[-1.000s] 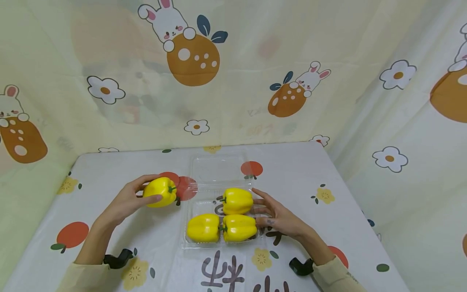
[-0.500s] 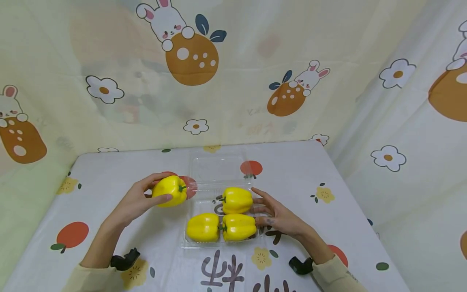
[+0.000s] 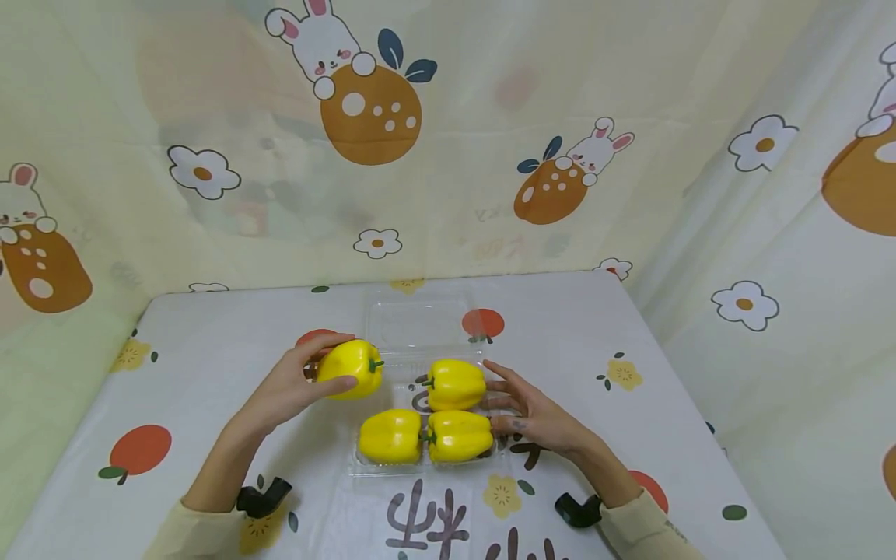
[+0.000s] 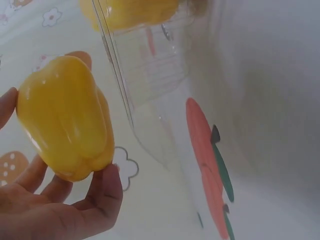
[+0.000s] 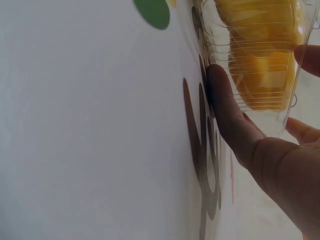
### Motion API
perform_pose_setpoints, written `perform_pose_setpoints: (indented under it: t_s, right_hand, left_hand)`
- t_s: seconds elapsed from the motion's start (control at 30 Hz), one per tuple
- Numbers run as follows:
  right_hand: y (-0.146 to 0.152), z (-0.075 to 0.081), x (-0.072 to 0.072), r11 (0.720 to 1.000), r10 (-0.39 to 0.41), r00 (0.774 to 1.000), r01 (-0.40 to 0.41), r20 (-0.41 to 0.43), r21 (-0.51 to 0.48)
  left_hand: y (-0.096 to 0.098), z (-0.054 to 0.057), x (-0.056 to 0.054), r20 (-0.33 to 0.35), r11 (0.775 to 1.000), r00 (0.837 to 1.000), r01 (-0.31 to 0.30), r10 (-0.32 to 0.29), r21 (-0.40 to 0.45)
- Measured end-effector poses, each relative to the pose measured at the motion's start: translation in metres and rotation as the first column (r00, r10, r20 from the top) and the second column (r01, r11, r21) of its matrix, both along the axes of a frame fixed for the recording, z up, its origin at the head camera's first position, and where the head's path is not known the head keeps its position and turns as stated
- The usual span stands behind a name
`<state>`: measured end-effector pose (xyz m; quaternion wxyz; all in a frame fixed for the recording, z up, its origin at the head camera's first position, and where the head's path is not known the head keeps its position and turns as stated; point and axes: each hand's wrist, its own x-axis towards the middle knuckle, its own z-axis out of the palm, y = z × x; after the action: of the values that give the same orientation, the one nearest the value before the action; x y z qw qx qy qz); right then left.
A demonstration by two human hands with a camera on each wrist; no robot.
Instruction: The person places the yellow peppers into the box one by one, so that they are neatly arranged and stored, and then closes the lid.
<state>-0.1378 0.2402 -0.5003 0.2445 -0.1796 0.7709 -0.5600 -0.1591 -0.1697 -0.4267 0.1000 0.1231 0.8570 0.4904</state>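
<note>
Head view, mid-frame: slackening your left grip (image 3: 288,386) could drop its held bell pepper (image 3: 352,369); right grip (image 3: 533,416), unclenched, touches the clamshell (image 3: 393,398).

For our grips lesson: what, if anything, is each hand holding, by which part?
The left hand holds a yellow pepper by its sides, away from the stem; the right hand only touches the clear container.

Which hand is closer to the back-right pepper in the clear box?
Right. The right hand is at the right side of the clear box, next to the back-right pepper. The left hand is farther off, to its left, holding another pepper.
</note>
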Motion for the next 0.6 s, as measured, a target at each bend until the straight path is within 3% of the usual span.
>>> perform_pose_setpoints:
  t_s: [0.6]
  right_hand:
    - [0.0,0.0,0.0,1.0,-0.01,1.0,0.01,0.018,0.004]
  left_hand:
    - [0.025,-0.012,-0.011,0.011,0.997,0.997,0.072,-0.072,-0.035]
